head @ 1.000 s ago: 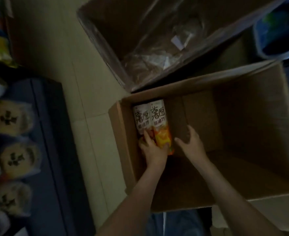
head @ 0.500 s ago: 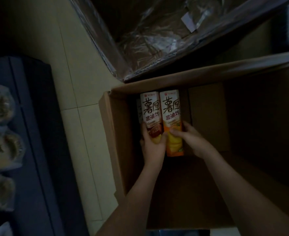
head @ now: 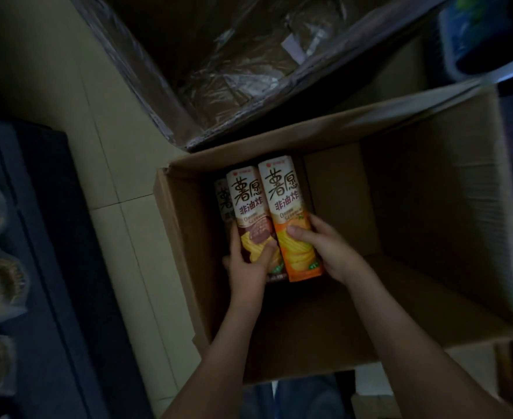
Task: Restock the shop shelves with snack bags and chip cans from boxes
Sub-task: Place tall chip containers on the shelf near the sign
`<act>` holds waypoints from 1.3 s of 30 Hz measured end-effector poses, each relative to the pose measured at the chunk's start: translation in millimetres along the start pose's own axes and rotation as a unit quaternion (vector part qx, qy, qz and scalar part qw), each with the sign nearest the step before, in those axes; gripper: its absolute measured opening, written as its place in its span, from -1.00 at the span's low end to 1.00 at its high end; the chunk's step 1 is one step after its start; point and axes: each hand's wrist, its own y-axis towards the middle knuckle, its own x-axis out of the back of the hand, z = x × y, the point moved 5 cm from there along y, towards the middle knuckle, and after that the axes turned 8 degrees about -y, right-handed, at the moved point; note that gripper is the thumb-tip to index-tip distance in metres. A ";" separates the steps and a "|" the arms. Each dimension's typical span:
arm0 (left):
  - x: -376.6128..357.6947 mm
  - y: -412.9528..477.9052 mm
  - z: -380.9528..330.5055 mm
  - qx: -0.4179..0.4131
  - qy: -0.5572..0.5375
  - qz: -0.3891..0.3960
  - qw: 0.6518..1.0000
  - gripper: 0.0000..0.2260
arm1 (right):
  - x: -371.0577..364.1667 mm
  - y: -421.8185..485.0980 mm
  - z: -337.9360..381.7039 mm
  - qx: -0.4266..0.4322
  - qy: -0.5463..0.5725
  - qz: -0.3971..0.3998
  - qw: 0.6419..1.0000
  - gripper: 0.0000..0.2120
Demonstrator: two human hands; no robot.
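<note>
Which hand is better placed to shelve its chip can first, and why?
Probably left: the left hand grips the brown can nearer the shelf; the right hand, holding the orange can, is farther.

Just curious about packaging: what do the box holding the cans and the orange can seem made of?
The box: matt brown corrugated cardboard, going by faint ribbing on its inner wall. The orange can: likely a paperboard tube with glossy printed wrap, given its sheen.
</note>
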 end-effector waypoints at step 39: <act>-101.8 -887.8 -413.7 -0.439 0.065 0.623 0.644 -0.37 | 54.7 -1028.3 203.2 0.622 0.056 -0.380 0.683 -0.41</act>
